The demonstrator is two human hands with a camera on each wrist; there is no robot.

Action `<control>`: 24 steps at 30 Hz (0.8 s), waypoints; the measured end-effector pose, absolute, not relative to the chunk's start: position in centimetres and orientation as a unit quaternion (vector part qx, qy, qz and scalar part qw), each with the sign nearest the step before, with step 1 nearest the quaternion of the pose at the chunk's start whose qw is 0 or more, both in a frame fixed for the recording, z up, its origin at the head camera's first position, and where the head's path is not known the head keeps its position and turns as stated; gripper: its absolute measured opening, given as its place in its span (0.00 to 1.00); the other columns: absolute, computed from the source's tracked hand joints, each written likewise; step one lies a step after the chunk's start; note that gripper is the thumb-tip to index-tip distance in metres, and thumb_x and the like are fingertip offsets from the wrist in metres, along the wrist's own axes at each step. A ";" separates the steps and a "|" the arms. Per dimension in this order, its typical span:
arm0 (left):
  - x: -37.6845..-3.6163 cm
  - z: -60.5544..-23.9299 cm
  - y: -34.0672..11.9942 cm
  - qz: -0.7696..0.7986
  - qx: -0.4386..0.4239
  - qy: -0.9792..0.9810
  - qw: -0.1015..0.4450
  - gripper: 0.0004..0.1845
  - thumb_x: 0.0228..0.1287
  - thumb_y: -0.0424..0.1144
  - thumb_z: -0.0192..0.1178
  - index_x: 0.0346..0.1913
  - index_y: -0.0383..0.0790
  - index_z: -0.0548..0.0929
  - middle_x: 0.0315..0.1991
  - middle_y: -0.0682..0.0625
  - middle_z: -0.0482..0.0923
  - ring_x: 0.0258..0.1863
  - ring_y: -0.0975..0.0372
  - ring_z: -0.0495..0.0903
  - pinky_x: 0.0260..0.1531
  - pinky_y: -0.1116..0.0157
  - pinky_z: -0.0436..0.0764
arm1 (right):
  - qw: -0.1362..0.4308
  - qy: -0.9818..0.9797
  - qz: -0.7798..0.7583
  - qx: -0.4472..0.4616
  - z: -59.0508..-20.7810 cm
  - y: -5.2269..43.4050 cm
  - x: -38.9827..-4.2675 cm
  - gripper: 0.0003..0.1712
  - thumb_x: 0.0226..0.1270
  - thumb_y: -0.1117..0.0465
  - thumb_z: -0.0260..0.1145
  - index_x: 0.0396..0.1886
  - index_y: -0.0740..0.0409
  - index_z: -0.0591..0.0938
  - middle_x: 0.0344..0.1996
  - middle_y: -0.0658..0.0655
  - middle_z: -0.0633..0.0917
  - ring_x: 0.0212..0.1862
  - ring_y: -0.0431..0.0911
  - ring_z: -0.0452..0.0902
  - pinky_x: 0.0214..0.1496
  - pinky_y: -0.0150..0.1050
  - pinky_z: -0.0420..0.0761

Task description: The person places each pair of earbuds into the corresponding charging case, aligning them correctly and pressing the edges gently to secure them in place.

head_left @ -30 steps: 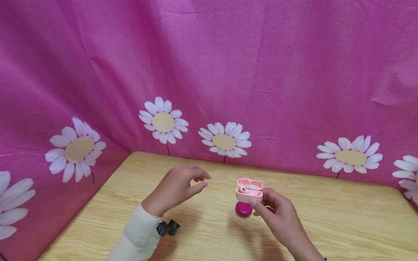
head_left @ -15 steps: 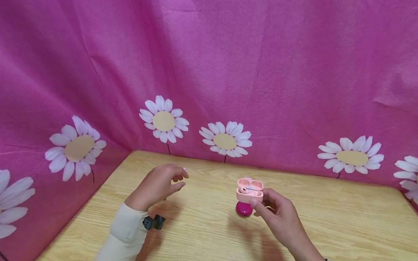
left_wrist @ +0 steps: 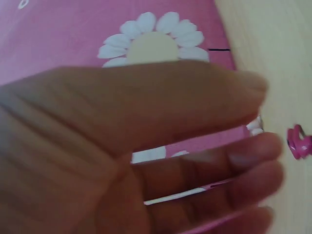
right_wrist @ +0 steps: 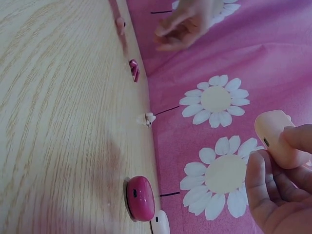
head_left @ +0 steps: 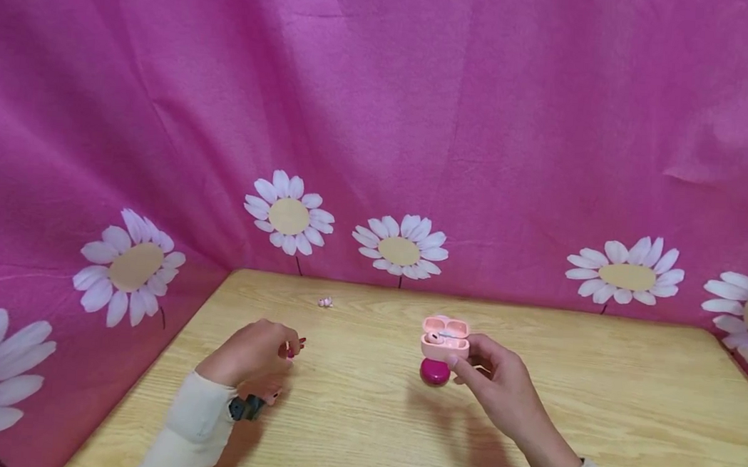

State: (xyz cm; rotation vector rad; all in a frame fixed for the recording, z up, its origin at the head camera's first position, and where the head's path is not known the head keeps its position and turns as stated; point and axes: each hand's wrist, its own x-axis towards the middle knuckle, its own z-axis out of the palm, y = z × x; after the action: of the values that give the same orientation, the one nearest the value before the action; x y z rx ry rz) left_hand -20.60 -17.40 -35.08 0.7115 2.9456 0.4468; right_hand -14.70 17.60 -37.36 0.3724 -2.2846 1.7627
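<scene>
My right hand [head_left: 464,356] holds a pale pink earbud case [head_left: 446,339] with its lid up, one earbud showing inside. It hovers just above a magenta case [head_left: 435,374] on the wooden table [head_left: 594,418]. In the right wrist view the fingers [right_wrist: 273,185] pinch the pink case [right_wrist: 278,136]. My left hand [head_left: 281,354] is low over the table at the left, fingers loosely curled and holding nothing. A small magenta earbud [head_left: 296,345] lies just past its fingertips [left_wrist: 263,146]; the left wrist view shows the magenta earbud [left_wrist: 298,141] apart from them.
A small pale earbud [head_left: 325,302] lies on the table near the back. Pink cloth with white daisies [head_left: 401,249] walls the table behind and on the left. The right wrist view shows the magenta case [right_wrist: 140,197] with another pale piece [right_wrist: 161,224] beside it.
My left hand has drawn left and down from beside the pink case to the table. The pale earbud now lies alone near the back. The right hand has barely moved.
</scene>
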 end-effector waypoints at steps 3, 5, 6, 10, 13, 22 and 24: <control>-20.0 -35.1 -17.5 0.145 0.200 0.965 0.089 0.07 0.53 0.28 0.65 0.35 0.42 0.83 0.27 0.54 0.76 0.26 0.63 0.74 0.32 0.60 0.76 | 0.115 -0.780 0.601 0.130 -37.2 17.7 -14.7 0.09 0.64 0.67 0.66 0.42 0.68 0.80 0.31 0.59 0.82 0.32 0.40 0.80 0.35 0.41 0.84; -19.7 -35.4 -17.6 0.141 0.193 0.965 0.103 0.06 0.53 0.28 0.64 0.33 0.42 0.82 0.24 0.55 0.76 0.25 0.63 0.73 0.31 0.60 0.76 | 0.116 -0.779 0.603 0.130 -37.2 17.6 -14.6 0.09 0.64 0.67 0.66 0.42 0.68 0.80 0.32 0.59 0.83 0.33 0.41 0.80 0.35 0.41 0.84; -19.6 -35.6 -17.8 0.141 0.194 0.965 0.106 0.06 0.52 0.28 0.65 0.30 0.42 0.81 0.22 0.55 0.75 0.23 0.63 0.73 0.29 0.61 0.75 | 0.116 -0.777 0.604 0.131 -37.2 17.6 -14.6 0.09 0.64 0.67 0.66 0.42 0.68 0.81 0.32 0.60 0.83 0.33 0.41 0.80 0.35 0.41 0.84; -19.2 -36.6 -18.3 0.141 0.191 0.964 0.118 0.10 0.48 0.29 0.69 0.24 0.44 0.77 0.19 0.57 0.73 0.23 0.63 0.70 0.27 0.62 0.71 | 0.116 -0.773 0.610 0.132 -37.1 17.6 -14.5 0.09 0.64 0.68 0.66 0.42 0.68 0.81 0.32 0.60 0.83 0.33 0.42 0.80 0.35 0.38 0.83; -19.0 -37.2 -18.6 0.142 0.187 0.964 0.126 0.12 0.45 0.30 0.71 0.24 0.44 0.76 0.20 0.56 0.72 0.23 0.61 0.68 0.26 0.62 0.69 | 0.115 -0.770 0.613 0.133 -37.1 17.5 -14.4 0.10 0.64 0.68 0.66 0.43 0.69 0.80 0.32 0.60 0.82 0.33 0.40 0.79 0.35 0.37 0.83; -18.6 -38.1 -18.8 0.144 0.210 0.959 0.121 0.14 0.37 0.25 0.69 0.24 0.43 0.76 0.20 0.55 0.69 0.22 0.61 0.66 0.25 0.64 0.67 | 0.114 -0.770 0.614 0.130 -37.2 17.7 -14.5 0.10 0.64 0.68 0.66 0.43 0.69 0.80 0.32 0.60 0.82 0.32 0.38 0.79 0.35 0.36 0.83; -18.6 -38.3 -18.7 0.146 0.213 0.959 0.119 0.14 0.37 0.25 0.69 0.24 0.43 0.75 0.20 0.55 0.69 0.22 0.61 0.66 0.25 0.64 0.67 | 0.112 -0.770 0.614 0.130 -37.2 17.7 -14.5 0.10 0.64 0.68 0.66 0.43 0.69 0.80 0.32 0.60 0.82 0.33 0.38 0.79 0.35 0.37 0.83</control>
State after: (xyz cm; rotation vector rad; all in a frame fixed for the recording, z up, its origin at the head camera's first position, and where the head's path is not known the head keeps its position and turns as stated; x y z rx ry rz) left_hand -18.65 -18.73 -38.27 0.6224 2.8037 0.4260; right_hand -14.52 17.70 -37.22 0.3817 -2.2617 1.8031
